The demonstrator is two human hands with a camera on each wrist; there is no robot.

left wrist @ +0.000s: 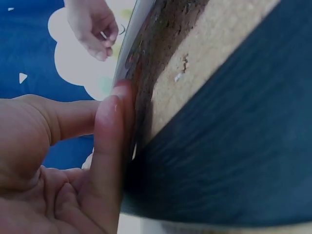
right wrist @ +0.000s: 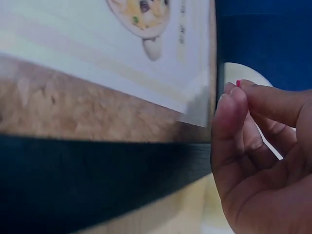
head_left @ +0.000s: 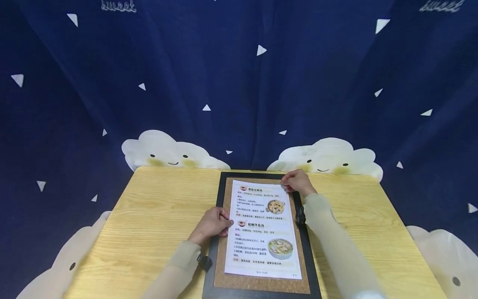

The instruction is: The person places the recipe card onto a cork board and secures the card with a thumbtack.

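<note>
A printed recipe sheet point(head_left: 263, 265) lies on a black-framed cork board point(head_left: 261, 284) on the wooden table. At the sheet's left edge is my left hand point(head_left: 212, 224); its thumb and fingers pinch that edge, close over the cork. My right hand point(head_left: 298, 182) is at the sheet's top right corner. In the right wrist view, its thumb and forefinger pinch a small pink-red pin-like piece point(right wrist: 238, 83), mostly hidden by the fingertips. The sheet's corner point(right wrist: 197, 114) is beside these fingers, apart from them in that view.
The board's black frame point(head_left: 212, 265) runs around the cork. Light wooden tabletop point(head_left: 160, 207) extends on both sides of it. Behind the table hangs a dark blue curtain point(head_left: 239, 83) with white triangles and smiling clouds. Dark straps with devices sit on both wrists.
</note>
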